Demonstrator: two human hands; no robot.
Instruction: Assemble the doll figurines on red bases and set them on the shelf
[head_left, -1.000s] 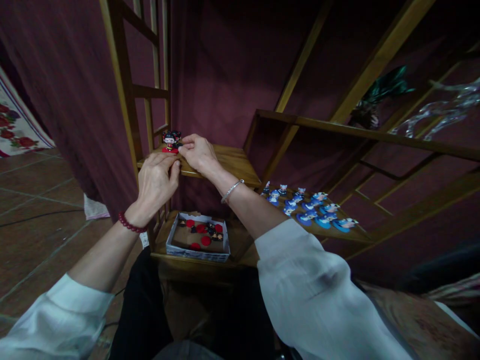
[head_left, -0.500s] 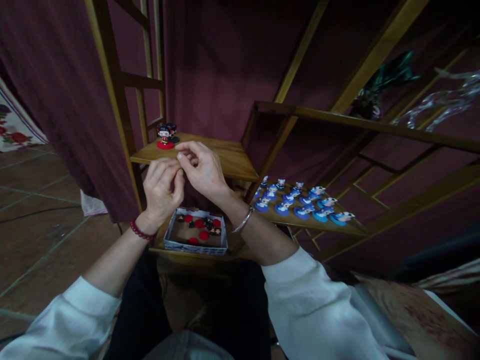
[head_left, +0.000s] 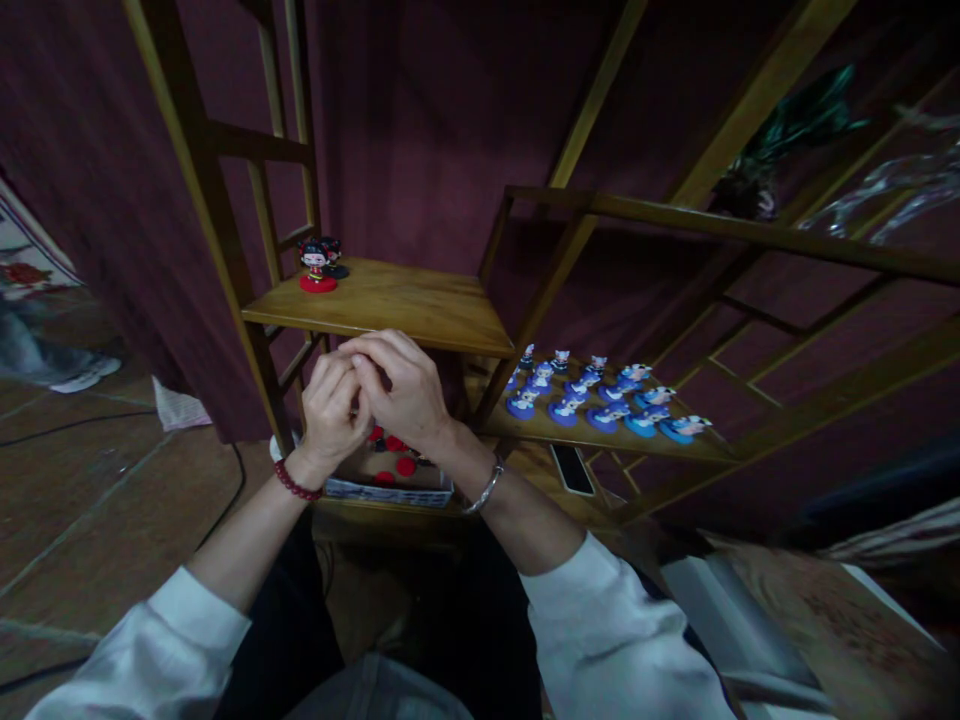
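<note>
My left hand [head_left: 330,410] and my right hand [head_left: 405,385] are pressed together in front of the upper shelf's edge, fingers curled. Whatever they hold, if anything, is hidden inside them. Below them sits a shallow cardboard box [head_left: 390,492] with red round bases [head_left: 406,466] and small dark pieces in it, partly covered by my hands. On the upper wooden shelf [head_left: 405,295], at its left end, stands a black-haired figurine [head_left: 315,262] on a red base. A second, darker figurine [head_left: 334,258] is just behind it.
Several blue and purple figurines [head_left: 611,413] stand in rows on a lower shelf to the right. A phone [head_left: 572,469] lies beneath that shelf. Wooden posts [head_left: 187,170] frame the left side. A dark cable [head_left: 232,500] runs over the tiled floor, where another person's foot [head_left: 86,375] shows.
My hands have come down and closed more tightly together, now covering part of the box. The view has shifted slightly, and a person's leg has appeared at the far left.
</note>
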